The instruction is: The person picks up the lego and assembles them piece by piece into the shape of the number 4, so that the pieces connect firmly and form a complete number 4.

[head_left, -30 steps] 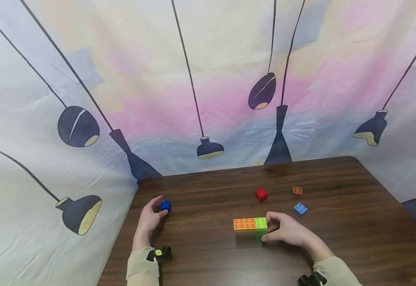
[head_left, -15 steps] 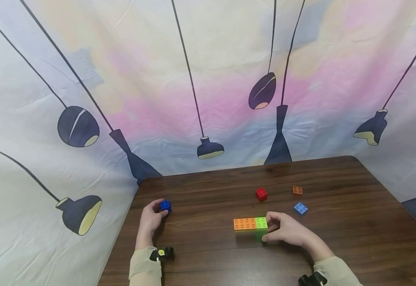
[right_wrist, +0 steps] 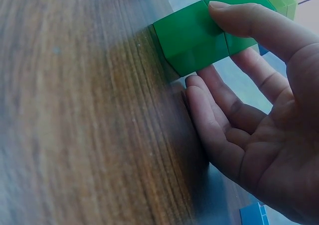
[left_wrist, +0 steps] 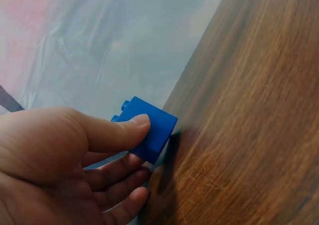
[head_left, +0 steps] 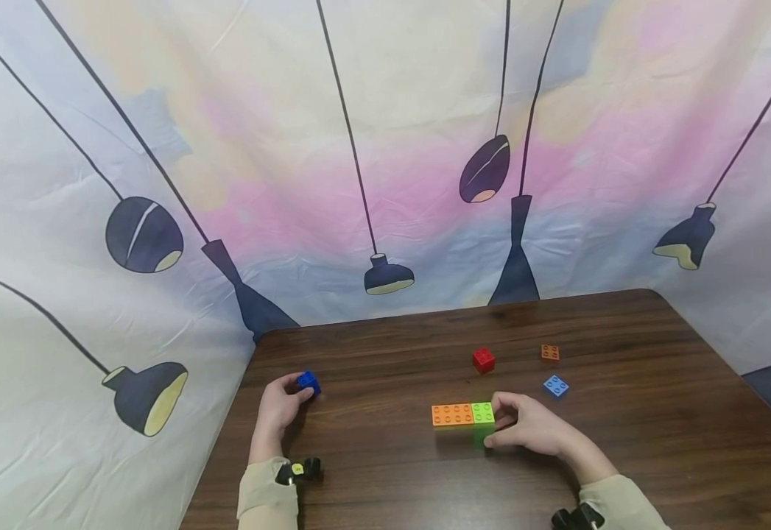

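At the left of the table, my left hand (head_left: 280, 406) pinches a dark blue toy building brick (head_left: 308, 381) between thumb and fingers. In the left wrist view the thumb lies across the face of the blue brick (left_wrist: 153, 128), which is tilted with its studs turned away from the table. My right hand (head_left: 529, 425) grips the green end of a joined build, thumb on its near side. A light green brick (head_left: 483, 412) tops that end, and an orange brick (head_left: 452, 414) reaches out leftward from it. Stacked green bricks (right_wrist: 192, 41) show beneath in the right wrist view.
Behind the joined build, a red brick (head_left: 484, 360) stands on the dark wooden table (head_left: 372, 478). Further right lie a flat orange piece (head_left: 550, 352) and a flat light blue piece (head_left: 556, 386). A printed cloth (head_left: 425, 228) hangs along the table's back edge.
My left hand has shifted slightly to the right, and the blue brick has tilted in its fingers. The right hand and the joined build have stayed in place.
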The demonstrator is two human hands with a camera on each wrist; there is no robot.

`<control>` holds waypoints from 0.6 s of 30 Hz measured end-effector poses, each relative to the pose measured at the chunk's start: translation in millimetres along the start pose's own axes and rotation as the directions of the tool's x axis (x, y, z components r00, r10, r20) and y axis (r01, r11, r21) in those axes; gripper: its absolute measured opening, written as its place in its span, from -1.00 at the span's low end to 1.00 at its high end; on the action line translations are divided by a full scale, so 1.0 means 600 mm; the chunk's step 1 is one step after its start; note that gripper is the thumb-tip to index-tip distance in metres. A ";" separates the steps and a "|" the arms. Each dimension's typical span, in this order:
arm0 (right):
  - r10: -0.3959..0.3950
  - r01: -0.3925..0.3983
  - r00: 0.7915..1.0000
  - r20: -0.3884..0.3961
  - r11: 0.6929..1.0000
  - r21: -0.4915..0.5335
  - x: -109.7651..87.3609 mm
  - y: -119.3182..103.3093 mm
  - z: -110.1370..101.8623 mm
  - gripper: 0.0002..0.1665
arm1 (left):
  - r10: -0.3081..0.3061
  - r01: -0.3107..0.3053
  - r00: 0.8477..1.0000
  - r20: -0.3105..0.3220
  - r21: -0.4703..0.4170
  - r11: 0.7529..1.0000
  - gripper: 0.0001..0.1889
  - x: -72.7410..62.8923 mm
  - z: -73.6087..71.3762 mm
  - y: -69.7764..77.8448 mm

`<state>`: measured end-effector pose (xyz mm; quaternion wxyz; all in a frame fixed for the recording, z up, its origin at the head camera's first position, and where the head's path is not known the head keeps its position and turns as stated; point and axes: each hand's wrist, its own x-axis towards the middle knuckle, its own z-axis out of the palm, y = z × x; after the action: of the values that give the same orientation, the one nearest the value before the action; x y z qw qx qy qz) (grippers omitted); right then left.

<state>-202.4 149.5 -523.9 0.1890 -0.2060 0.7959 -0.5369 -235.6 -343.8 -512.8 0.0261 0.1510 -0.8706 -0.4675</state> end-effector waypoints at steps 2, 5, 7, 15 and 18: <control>0.000 0.000 1.000 0.000 1.000 -0.002 0.000 0.000 0.000 -0.58 | -0.001 0.001 1.000 0.005 -0.002 1.000 -0.50 -0.001 -0.001 0.000; 0.002 -0.002 1.000 0.000 1.000 -0.001 0.000 0.000 0.001 -0.58 | -0.004 0.004 1.000 0.013 -0.004 1.000 -0.48 -0.001 -0.001 -0.001; 0.001 -0.001 1.000 0.000 1.000 -0.003 0.000 0.000 0.001 -0.58 | -0.004 0.005 1.000 0.019 -0.009 1.000 -0.46 -0.001 -0.002 0.001; -0.006 0.006 1.000 0.003 1.000 -0.004 0.001 0.001 0.000 -0.58 | 0.037 -0.035 0.999 0.038 -0.040 0.999 -0.42 -0.007 0.003 0.022; 0.001 -0.001 1.000 0.000 1.000 0.009 0.001 0.001 0.001 -0.58 | 0.094 -0.092 0.994 0.049 -0.040 0.995 -0.41 -0.012 0.004 0.041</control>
<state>-202.7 149.1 -524.8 0.1904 -0.2046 0.7935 -0.5406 -235.1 -326.7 -493.2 0.0285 0.0979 -0.8681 -0.4857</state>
